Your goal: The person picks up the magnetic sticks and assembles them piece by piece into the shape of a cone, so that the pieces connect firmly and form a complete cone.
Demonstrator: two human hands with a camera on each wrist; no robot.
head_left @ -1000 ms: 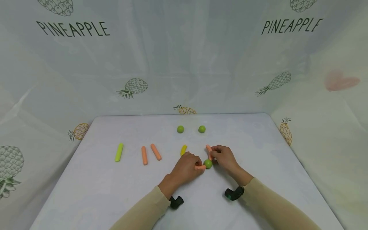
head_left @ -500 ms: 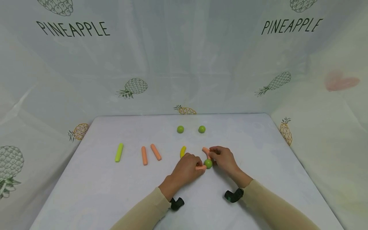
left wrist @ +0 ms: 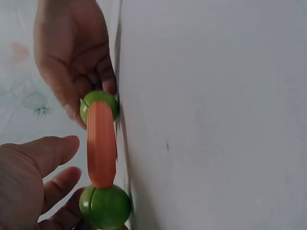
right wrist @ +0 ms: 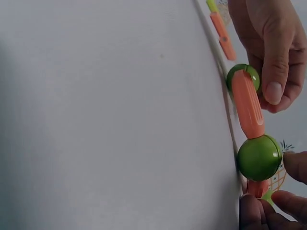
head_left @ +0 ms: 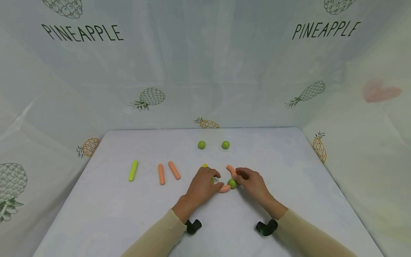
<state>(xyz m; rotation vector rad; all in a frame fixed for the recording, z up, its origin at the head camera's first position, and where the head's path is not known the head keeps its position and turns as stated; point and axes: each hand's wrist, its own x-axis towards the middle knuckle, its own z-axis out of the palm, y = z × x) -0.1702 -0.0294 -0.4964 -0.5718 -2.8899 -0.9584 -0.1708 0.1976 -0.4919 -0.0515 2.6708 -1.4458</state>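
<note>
A curved orange stick (head_left: 224, 189), apparently a magnetic building piece, joins two green balls, one at each end. The right ball (head_left: 232, 183) also meets a second orange stick (head_left: 231, 170) leading away from me. My left hand (head_left: 203, 185) is spread beside the left ball (left wrist: 105, 207), its thumb apart from the fingers; in the head view it mostly hides that ball and a yellow stick (head_left: 204, 165). Loosely spread, my right hand (head_left: 252, 181) stands beside the second orange stick and right ball. In the right wrist view its thumb is close to the ball, fingers below.
Toward the back of the white table (head_left: 289, 171) sit two loose green balls, one left (head_left: 201, 144) and one right (head_left: 226, 144). At left lie a lime stick (head_left: 133, 170) and two orange sticks (head_left: 161, 174). A pineapple-print cloth (head_left: 205, 71) hangs behind.
My left hand has let go of the lower orange stick and shifted slightly left, fingers spread. My right hand has loosened from the second orange stick and moved slightly nearer to me.
</note>
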